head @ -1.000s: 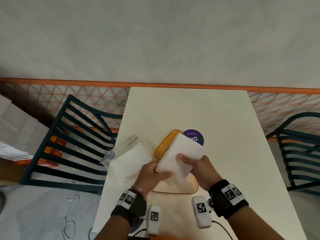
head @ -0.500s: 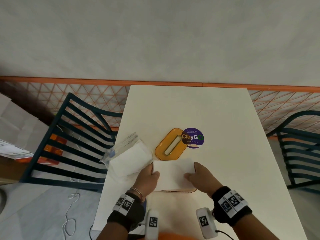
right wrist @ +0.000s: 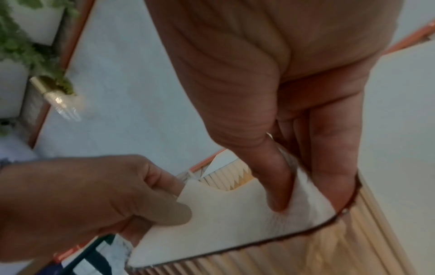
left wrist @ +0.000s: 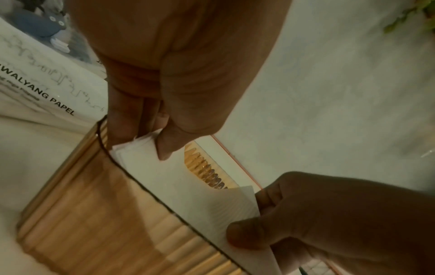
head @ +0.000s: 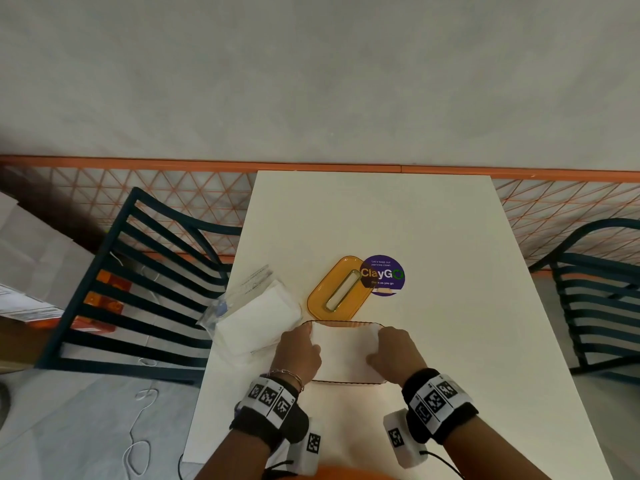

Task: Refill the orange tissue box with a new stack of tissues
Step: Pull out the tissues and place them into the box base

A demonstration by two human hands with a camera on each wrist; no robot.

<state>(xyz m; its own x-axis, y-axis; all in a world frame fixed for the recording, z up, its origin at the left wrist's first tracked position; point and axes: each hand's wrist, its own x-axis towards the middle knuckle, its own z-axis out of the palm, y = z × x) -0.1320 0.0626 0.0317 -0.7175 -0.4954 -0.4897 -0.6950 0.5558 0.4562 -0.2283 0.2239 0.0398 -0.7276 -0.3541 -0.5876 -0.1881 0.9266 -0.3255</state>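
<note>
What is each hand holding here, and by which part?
Both hold the tissue stack, partly inside the orange tissue box: the left hand pinches its left end, the right hand its right end, thumbs on top.

The tissue box looks like translucent orange plastic, ribbed and glossy. Its lid, at 12 o'clock from the box, is smooth shiny orange plastic. The tissue stack is soft matt white paper. The table is smooth and matt.
</note>
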